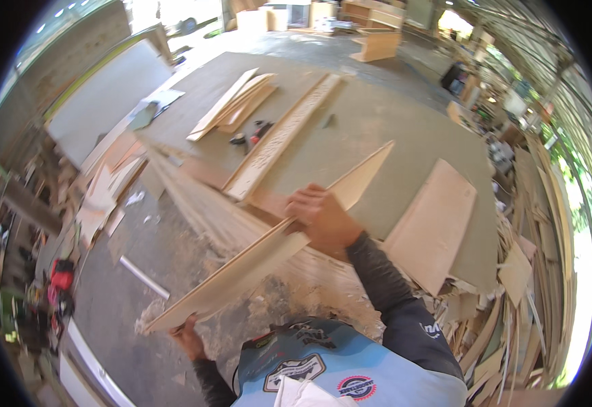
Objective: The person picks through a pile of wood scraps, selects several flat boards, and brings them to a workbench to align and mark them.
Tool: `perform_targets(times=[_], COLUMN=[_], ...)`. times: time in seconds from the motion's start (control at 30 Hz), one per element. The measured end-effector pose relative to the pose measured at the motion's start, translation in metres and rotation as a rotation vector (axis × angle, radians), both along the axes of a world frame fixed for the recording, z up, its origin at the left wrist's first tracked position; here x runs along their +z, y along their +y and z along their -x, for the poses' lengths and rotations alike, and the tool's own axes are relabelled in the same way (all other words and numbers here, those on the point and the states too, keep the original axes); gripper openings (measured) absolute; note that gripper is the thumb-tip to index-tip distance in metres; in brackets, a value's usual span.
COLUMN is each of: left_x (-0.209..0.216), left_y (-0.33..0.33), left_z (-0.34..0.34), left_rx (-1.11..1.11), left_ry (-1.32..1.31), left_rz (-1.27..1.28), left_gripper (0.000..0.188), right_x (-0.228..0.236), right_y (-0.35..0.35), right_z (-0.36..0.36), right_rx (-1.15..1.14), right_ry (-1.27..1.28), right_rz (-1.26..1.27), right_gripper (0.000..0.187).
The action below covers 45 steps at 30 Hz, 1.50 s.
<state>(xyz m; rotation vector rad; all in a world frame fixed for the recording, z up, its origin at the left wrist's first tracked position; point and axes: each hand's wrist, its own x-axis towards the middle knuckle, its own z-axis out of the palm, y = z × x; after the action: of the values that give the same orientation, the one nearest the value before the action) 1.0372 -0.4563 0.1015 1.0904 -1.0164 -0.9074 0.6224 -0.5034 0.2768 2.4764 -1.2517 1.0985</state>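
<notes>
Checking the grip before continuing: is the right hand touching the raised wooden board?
Touching. The head view shows the right hand wrapped over the upper edge of the raised wooden board.

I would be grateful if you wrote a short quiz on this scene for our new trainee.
1. Multiple choice: where does the left hand hold the board?
A) near its left end
B) at its far tip
C) nowhere, it is not touching it

2. Fill the blank: just left of the long strip, a small ____-and-black item lies on the table.

3. True or false: the wide sheet lies to the left of the long strip.

Key:
1. A.
2. Red.
3. False; the wide sheet lies to the right of the strip.
</notes>
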Motion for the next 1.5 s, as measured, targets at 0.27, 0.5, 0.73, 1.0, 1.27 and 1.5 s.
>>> perform_targets(times=[0.27, 0.5, 0.73, 1.0, 1.27, 1.5], left_x=[0.039, 0.116, 0.137, 0.145, 0.121, 0.084], left_y=[0.029, 0.036, 0.018, 0.006, 0.001, 0.029], left_z=[0.065, 0.131, 0.181, 0.250, 0.310, 0.327], left_rx=[0.048, -0.164, -0.484, -0.694, -1.002, -1.343], left_ry=[-0.066, -0.214, -0.454, -0.323, 0.008, 0.106], left_rz=[-0.093, -0.010, 0.537, 0.495, 0.210, -0.034], left_gripper=[0.016, 0.017, 0.041, 0.046, 0.062, 0.073], right_x=[0.020, 0.051, 0.071, 0.057, -0.078, -0.122], right_y=[-0.011, -0.015, 0.000, 0.018, 0.050, 0.102], right_z=[0.037, 0.050, 0.124, 0.178, 0.121, 0.032], right_rx=[-0.066, -0.025, -0.189, -0.494, -0.514, -0.372], right_ry=[-0.029, 0.053, 0.009, 0.123, -0.875, -1.286], right_rz=[-0.267, -0.308, -0.444, -0.041, -0.019, -0.174], right_gripper=[0.026, 0.030, 0.028, 0.032, 0.047, 0.050])
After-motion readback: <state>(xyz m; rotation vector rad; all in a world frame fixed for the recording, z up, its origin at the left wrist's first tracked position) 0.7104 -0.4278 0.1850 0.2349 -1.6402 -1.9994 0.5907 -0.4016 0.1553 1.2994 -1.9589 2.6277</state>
